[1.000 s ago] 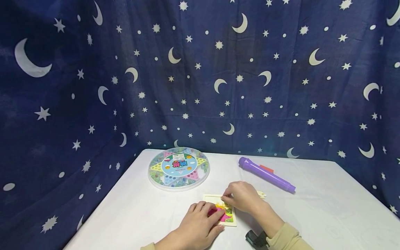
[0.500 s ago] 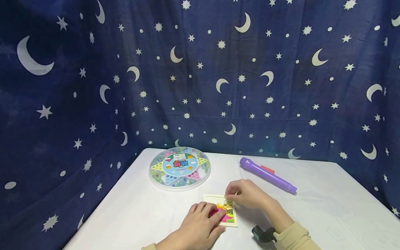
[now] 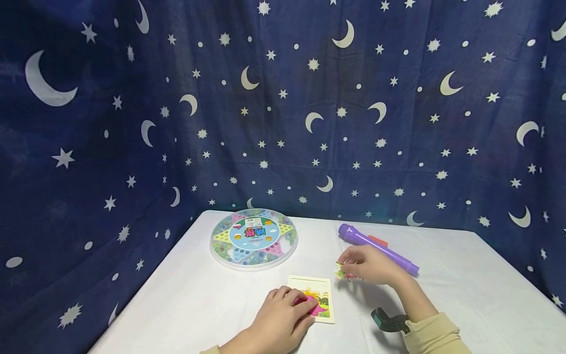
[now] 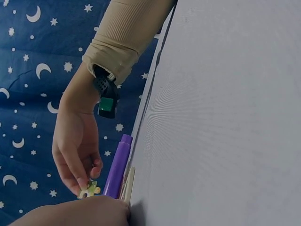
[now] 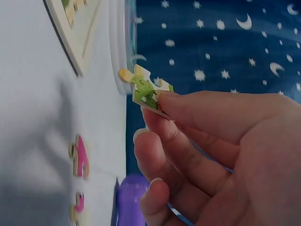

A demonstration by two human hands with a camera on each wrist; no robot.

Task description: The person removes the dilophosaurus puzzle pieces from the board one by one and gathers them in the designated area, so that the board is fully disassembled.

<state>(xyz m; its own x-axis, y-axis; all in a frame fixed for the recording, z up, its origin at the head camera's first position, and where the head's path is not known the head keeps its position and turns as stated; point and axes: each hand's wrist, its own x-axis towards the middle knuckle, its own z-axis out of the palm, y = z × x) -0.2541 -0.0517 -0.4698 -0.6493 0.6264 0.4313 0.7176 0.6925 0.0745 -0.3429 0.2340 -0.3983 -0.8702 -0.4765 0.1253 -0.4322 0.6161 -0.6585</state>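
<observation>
My right hand (image 3: 369, 265) pinches a green and yellow jigsaw piece (image 5: 146, 92) between thumb and fingers, held above the table to the right of the puzzle tray. Flat on the table lies the cream puzzle tray (image 3: 325, 320), partly filled, with its upper strip bare. My left hand (image 3: 280, 317) rests on the tray's left side, its fingers over a pink part of the picture (image 3: 319, 309). Two loose pieces, a pink one (image 5: 81, 157) and a smaller pink and cream one (image 5: 78, 207), show on the table in the right wrist view.
A round Chinese checkers box (image 3: 254, 239) with marbles stands at the back left. A purple microphone-shaped tube (image 3: 400, 258) lies behind my right hand, beside a small red object (image 3: 378, 241). A starry blue curtain (image 3: 283, 123) encloses the table's back and sides.
My right hand has moved from the tray's upper right to the right, lifted, carrying the jigsaw piece away. The left hand has stayed on the tray.
</observation>
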